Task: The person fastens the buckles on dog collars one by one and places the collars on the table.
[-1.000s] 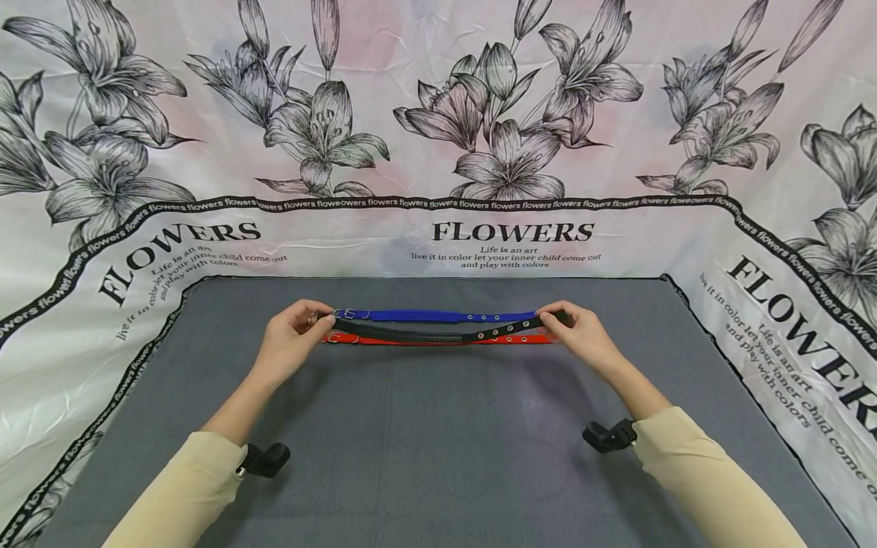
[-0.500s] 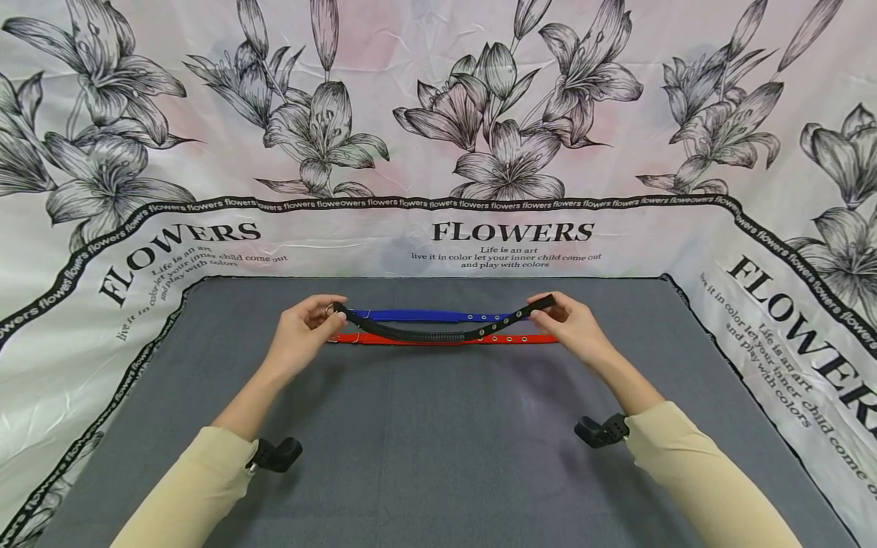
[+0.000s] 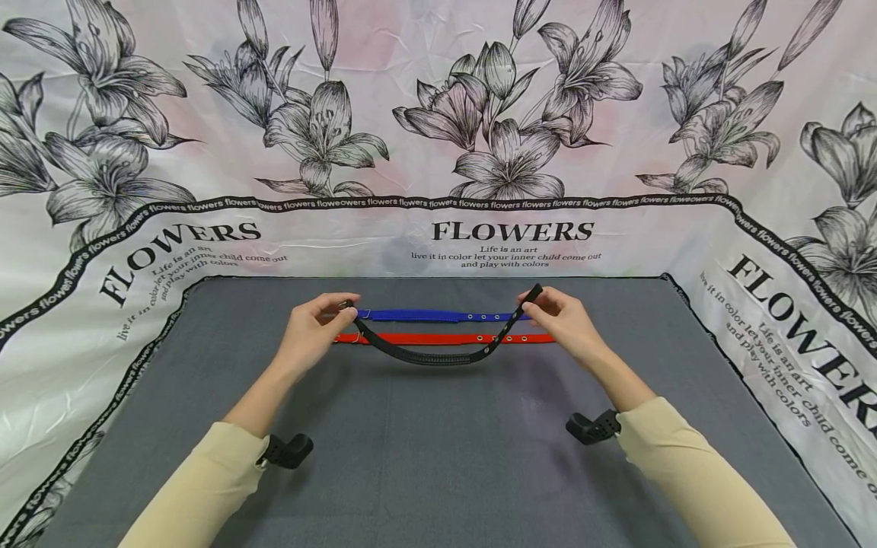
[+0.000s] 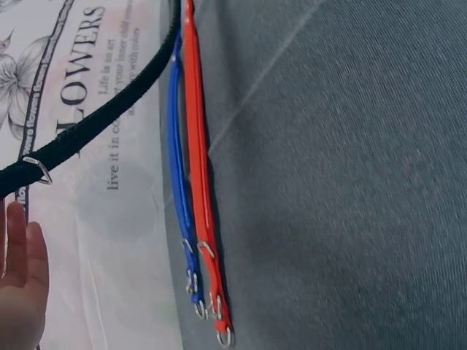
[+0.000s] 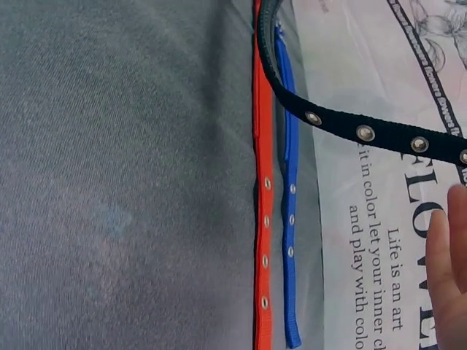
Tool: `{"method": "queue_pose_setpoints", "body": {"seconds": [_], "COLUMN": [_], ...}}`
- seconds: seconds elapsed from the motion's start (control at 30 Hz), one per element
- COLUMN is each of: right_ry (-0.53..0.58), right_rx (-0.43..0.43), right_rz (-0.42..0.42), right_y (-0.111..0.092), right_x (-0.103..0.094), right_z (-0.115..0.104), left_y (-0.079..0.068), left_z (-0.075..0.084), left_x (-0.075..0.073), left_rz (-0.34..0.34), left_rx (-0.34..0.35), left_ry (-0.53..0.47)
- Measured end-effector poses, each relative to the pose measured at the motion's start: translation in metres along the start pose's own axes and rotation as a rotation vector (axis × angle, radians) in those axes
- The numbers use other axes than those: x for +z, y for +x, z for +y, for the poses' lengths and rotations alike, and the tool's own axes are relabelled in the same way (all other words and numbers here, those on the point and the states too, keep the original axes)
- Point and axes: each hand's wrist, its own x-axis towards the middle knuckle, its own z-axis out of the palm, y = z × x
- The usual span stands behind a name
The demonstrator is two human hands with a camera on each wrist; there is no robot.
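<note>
Now slung in a deep curve, a black strap [image 3: 435,359] hangs between a person's two hands, seemingly above the grey table [image 3: 438,464] and toward its far edge. The left hand [image 3: 317,327] pinches the buckle end (one metal loop [image 4: 40,169] shows in the left wrist view); the right hand [image 3: 565,316], well apart from it, pinches the strap just short of its other tip, beyond the row of eyelets [image 5: 365,133]. A second earlier, the strap runs almost straight from hand to hand; since then the hands have drawn closer, the tip has swung upward and the middle has sagged, appearing in the head view on the near side of the red strap [image 3: 425,339]. That slack suggests the work in hand concerns the black strap alone, with its shape changing while it is aloft. Lying ungripped along the table's far edge is a blue strap [image 3: 418,315], with the red one just beside it on the near side, roughly parallel.
</note>
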Motion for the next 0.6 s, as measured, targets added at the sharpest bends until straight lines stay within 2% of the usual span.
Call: {"method": "queue_pose_setpoints", "body": {"seconds": [0.2, 0.43, 0.6], "right_ry": [0.088, 0.131, 0.164], "right_rx": [-0.025, -0.017, -0.014], "right_rz": [-0.028, -0.029, -0.021], "right_y": [0.000, 0.001, 0.002], "right_x": [0.005, 0.011, 0.014], "right_z": [-0.003, -0.004, -0.002], "left_y": [0.002, 0.005, 0.006], "left_z": [0.007, 0.012, 0.012], "left_x": [0.007, 0.014, 0.018], "left_rz": [-0.008, 0.014, 0.023], "left_rx": [-0.035, -0.064, -0.063], "left_ry": [-0.135, -0.317, -0.358]}}
